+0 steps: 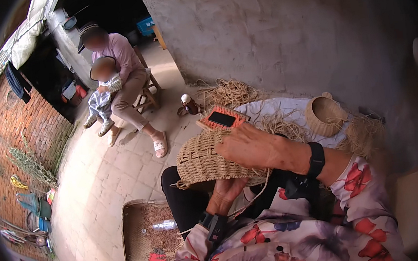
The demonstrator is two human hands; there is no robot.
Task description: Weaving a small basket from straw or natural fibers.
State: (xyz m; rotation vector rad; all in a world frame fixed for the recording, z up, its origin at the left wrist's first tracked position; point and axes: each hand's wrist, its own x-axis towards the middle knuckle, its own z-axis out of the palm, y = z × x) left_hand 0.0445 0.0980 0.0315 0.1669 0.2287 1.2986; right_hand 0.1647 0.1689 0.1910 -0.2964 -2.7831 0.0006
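Observation:
A half-round woven straw basket [199, 159] rests tilted over my lap, its open rim toward me. My right hand [249, 146] lies over the far right side, its fingers bent against the weave. My left hand [229, 188] reaches up into the opening from below and grips the basket's wall; its fingertips are partly hidden inside. From the rim a loose straw strand [263, 190] hangs down past my left wrist. Whether my right fingers pinch a strand cannot be made out.
Beyond the basket, a dark phone [222, 119] lies on an orange woven seat. Straw bundles [230, 91] and another woven basket [323, 114] lie near the wall. A shallow tray [141, 239] holds grains and a clear bottle. Ahead, a seated person [123, 63] holds a child [105, 85].

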